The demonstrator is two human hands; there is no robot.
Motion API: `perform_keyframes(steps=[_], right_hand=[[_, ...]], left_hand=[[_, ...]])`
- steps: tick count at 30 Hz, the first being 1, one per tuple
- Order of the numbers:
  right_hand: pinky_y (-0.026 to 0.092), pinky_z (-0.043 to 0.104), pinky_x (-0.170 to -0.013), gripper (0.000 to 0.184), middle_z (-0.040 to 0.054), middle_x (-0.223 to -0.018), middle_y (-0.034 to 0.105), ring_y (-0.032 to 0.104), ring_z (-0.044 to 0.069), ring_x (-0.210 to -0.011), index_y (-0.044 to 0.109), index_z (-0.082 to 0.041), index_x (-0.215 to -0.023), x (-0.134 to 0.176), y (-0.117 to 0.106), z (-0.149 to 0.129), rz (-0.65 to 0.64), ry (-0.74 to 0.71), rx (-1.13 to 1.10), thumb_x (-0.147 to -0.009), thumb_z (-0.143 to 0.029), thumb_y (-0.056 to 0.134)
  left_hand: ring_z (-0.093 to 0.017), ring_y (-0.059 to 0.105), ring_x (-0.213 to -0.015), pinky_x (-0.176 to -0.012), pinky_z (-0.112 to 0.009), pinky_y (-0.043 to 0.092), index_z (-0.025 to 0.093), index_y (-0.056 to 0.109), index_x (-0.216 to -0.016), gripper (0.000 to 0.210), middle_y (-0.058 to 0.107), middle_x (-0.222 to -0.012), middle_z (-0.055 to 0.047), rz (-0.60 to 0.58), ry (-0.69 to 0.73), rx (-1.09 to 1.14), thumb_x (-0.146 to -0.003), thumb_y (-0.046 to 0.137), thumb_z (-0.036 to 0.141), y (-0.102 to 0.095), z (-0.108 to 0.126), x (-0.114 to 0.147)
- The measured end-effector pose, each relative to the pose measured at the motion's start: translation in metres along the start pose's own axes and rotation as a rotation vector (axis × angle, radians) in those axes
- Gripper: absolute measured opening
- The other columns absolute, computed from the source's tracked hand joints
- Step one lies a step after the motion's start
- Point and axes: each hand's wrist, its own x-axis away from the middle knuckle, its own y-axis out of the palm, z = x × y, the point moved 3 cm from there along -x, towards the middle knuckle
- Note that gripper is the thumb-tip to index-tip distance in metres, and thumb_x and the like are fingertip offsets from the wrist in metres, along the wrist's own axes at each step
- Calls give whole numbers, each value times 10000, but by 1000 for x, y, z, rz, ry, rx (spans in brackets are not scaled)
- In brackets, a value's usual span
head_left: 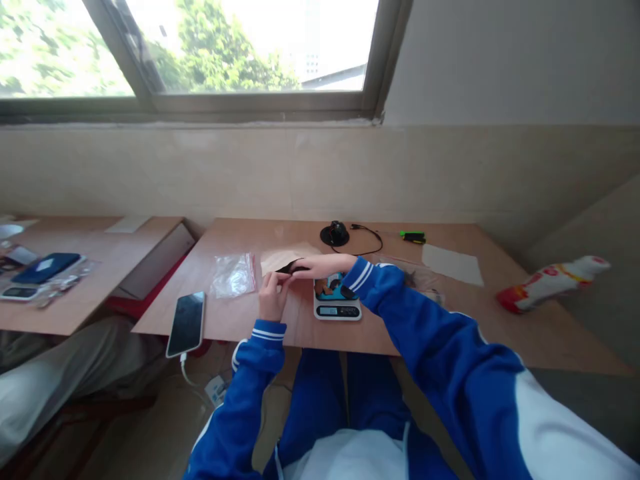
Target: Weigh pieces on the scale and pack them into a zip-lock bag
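Note:
My left hand (272,297) and my right hand (320,267) meet over the desk, fingers closed on a small dark piece (287,268) between them. Fingers cover much of it, and its kind cannot be made out. Under and behind the hands lies a sheet of beige paper (273,257). Just right of them stands a small white digital scale (338,316) with a lit display. A blue item with a printed picture (345,292) rests on the scale, partly hidden by my right wrist.
A clear plastic bag (233,275) and a charging phone (187,324) lie to the left. Behind are a black round-based device (335,233) with a cable and a green-black tool (413,237). White paper (453,264) and a red-white bottle (550,285) are at right. Someone sits left.

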Motion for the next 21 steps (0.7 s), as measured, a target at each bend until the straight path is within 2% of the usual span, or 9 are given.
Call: perform_keyframes(steps=[3,7,13,17,19,21], right_hand=[[501,253,-773,289,59,-1017,715,655,165,-887,659,-146,-1114,13,-6,-2,21,-15,-62,-827,-180,656],[497,250,-800,262,34,-968,718,662,154,-884,686,-167,-1058,21,-10,-3,199,-24,-120,-826,-88,593],[515,335,-910,242,70,-1059,717,663,190,-988,693,-153,-1048,32,-19,5,617,-5,-376,-825,-223,630],[507,356,-965,284,66,-1076,716,656,191,-1030,689,-178,-1025,43,-27,15,870,-18,-511,-778,-316,707],[507,349,-969,319,64,-1074,719,658,182,-1032,674,-191,-1050,51,-29,23,932,-16,-585,-775,-346,718],[515,348,-956,357,69,-1082,719,659,179,-1036,650,-193,-1099,60,-24,37,895,18,-631,-789,-362,705]], left_hand=[[-133,578,-648,-675,-284,506,206,599,-799,189,589,-740,0,29,-21,1,-859,619,384,0,-2,-5],[-121,578,-639,-662,-277,501,202,587,-815,197,606,-761,5,32,-53,24,-852,626,391,0,-4,-18],[-113,579,-661,-669,-258,486,188,591,-853,157,618,-807,-5,-1,-44,29,-850,638,338,2,-5,-44],[-122,573,-689,-675,-259,483,188,595,-853,143,611,-823,-12,-14,-41,14,-857,627,327,6,-8,-63],[-124,571,-695,-666,-253,479,184,595,-849,143,604,-824,-13,-3,-55,-3,-859,624,324,5,-10,-74],[-121,565,-687,-660,-252,475,184,603,-866,138,599,-858,-18,17,-79,-27,-865,613,322,4,-13,-85]])
